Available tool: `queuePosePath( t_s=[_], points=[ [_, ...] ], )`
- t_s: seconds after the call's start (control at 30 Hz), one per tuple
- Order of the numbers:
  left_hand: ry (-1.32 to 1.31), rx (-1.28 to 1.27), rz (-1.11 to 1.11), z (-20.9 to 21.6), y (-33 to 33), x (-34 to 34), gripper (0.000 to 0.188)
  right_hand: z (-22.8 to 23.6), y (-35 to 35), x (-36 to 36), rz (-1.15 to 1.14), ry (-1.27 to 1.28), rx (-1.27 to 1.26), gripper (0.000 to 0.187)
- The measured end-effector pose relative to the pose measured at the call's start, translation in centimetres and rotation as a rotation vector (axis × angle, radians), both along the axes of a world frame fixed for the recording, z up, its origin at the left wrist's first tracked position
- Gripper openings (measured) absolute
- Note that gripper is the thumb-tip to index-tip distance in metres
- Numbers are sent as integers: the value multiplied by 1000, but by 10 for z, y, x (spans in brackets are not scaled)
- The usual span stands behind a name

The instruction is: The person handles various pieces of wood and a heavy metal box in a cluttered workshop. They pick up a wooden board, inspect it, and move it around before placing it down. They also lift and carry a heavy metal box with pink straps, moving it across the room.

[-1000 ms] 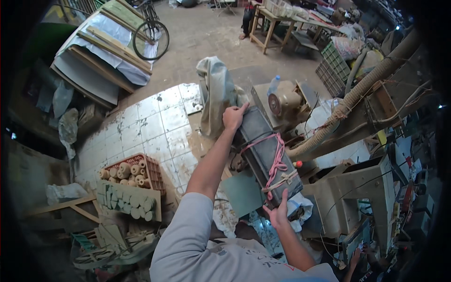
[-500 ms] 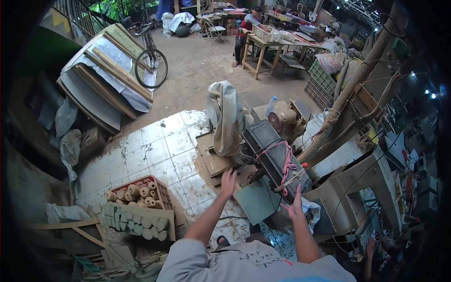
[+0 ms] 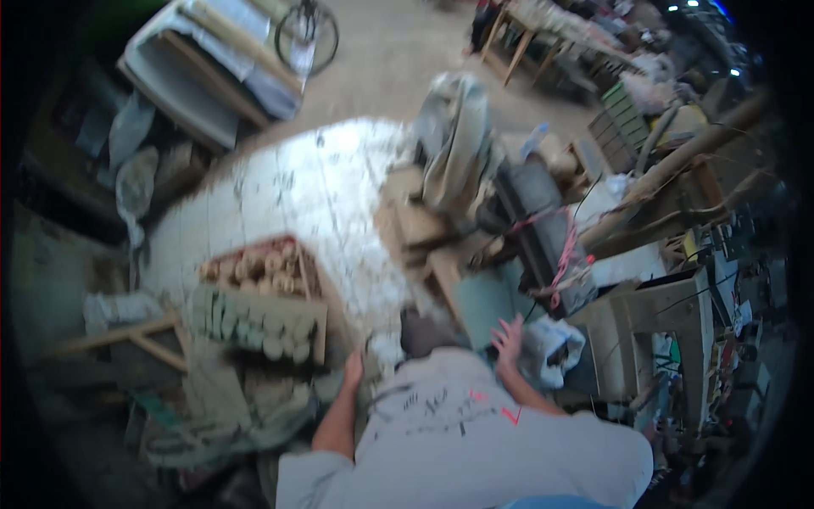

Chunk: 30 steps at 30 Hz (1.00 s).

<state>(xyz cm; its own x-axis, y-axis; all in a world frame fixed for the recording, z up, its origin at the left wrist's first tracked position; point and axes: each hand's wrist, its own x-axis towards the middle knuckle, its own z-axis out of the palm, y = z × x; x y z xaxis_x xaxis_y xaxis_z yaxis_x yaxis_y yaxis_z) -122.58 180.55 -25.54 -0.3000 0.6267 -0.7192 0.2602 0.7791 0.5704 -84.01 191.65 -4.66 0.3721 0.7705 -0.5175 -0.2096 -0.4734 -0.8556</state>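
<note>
Motion blurs the view. My right hand [image 3: 507, 346], fingers spread and holding nothing, is between a green-grey panel [image 3: 487, 299] and a white plastic bag [image 3: 555, 348]. Low on my left side, my left hand [image 3: 354, 369] hangs near a stack of grey-green rods [image 3: 254, 327]; its fingers are too smeared to read. Behind that stack, a red crate [image 3: 315, 267] holds several turned wooden pieces [image 3: 254, 265]. Up and to the right of my right hand lies a long dark machine housing [image 3: 538, 225] tied with pink cord [image 3: 566, 254].
A cloth-covered machine part [image 3: 458, 144] stands ahead of me. Boards and sheets [image 3: 203, 72] lean at the far left, with a bicycle wheel [image 3: 307, 38] beside them. Nearer left is a wooden frame [image 3: 119, 339]. A heavy beige machine frame [image 3: 653, 314] stands on the right.
My view has tipped down and turned left. Both hands have dropped closer to my body, the left one moving away from the machine. The far person is now mostly out of view.
</note>
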Motion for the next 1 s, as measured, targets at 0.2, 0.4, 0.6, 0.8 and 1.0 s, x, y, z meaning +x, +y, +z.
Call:
queuePosePath(
  t_s=[0.2, 0.4, 0.6, 0.8, 1.0],
  points=[
    [-118, -20, 303, 38, 54, -15, 55, -25, 95, -66, 1137, -275, -54, 58],
    [-117, -174, 333, 50, 140, -66, 55, -50, 225, -101, 1154, -408, -217, 59],
    [-187, -228, 461, 85, 239, -119, 52, -85, 342, -145, 1104, -346, -215, 56],
    [-169, -355, 524, 90, 313, -163, 51, -117, 445, -196, 1047, -276, -229, 54],
    [-138, -451, 272, 56, 410, -250, 56, -164, 543, -251, 911, -267, -335, 53]
  ],
)
